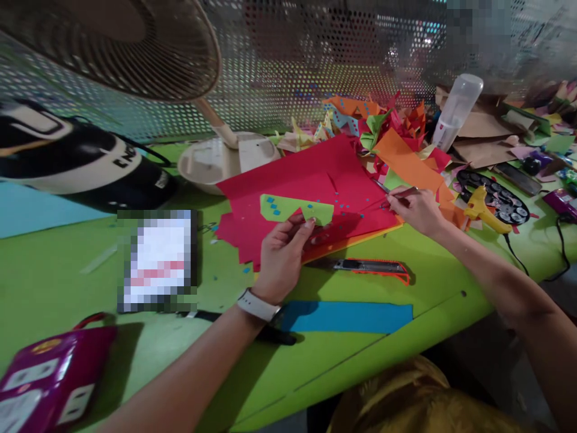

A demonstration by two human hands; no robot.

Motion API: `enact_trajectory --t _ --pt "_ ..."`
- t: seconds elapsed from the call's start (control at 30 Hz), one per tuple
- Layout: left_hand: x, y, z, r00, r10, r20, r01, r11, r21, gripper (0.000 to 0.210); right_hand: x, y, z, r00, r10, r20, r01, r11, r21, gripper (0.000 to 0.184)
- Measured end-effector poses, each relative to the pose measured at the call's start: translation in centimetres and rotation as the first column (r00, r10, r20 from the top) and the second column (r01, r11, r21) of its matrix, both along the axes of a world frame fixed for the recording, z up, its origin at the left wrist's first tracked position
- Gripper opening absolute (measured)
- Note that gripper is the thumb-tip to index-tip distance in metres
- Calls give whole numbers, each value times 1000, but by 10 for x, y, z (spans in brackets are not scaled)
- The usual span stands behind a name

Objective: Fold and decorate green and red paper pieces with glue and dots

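Observation:
Between the thumb and fingers of my left hand point(286, 255) is a light green paper cutout point(288, 210) with several small blue squares on it. My right hand point(417, 210), to its right, pinches a slim metal tool point(382, 187) that looks like tweezers; its exact shape is hard to make out. The tool points toward a red paper sheet point(347, 174), where several tiny blue squares lie loose. Under the red sheet an orange-yellow sheet shows at the edge. A box cutter point(372, 266) lies in front of the sheets, and a blue paper strip point(347, 317) lies nearer me.
A fan point(225, 150) and a black-and-white bag point(90, 156) stand at the back left. A blurred-out screen point(157, 258) and a purple box point(58, 373) lie left. Folded papers point(378, 120), a clear bottle point(457, 111), a yellow glue gun point(484, 210) and a black round tray point(514, 204) sit right.

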State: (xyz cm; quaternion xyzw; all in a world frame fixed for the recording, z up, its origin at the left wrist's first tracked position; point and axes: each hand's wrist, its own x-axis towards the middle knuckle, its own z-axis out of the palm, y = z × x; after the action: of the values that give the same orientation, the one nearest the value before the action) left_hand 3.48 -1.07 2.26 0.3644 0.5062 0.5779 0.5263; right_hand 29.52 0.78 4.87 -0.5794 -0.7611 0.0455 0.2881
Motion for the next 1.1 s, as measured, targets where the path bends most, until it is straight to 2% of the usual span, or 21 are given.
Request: enact_trajectory --t 0.27,0.4,0.63,0.8,0.97,1.1 --pt "-1 2 -5 995 -64 78 63 998 18 35 1 -1 0 994 19 -109 -15 999 35 25" --pt "-1 2 -7 995 -74 60 73 997 28 36 0 -5 6 988 27 -155 -18 998 58 24" --pt "5 -7 -1 972 -225 65 224 974 21 42 -19 -34 25 921 191 -339 -131 973 191 20" --pt "8 -14 2 955 -289 61 292 955 -47 42 -34 -54 32 927 286 -243 -212 933 292 15" --pt "11 -19 3 923 -382 49 385 918 -91 38 -40 -58 31 935 328 -134 -274 909 314 16" --pt "10 -19 5 931 -362 54 366 927 -88 39 -37 -57 34 933 327 -149 -269 910 316 15"
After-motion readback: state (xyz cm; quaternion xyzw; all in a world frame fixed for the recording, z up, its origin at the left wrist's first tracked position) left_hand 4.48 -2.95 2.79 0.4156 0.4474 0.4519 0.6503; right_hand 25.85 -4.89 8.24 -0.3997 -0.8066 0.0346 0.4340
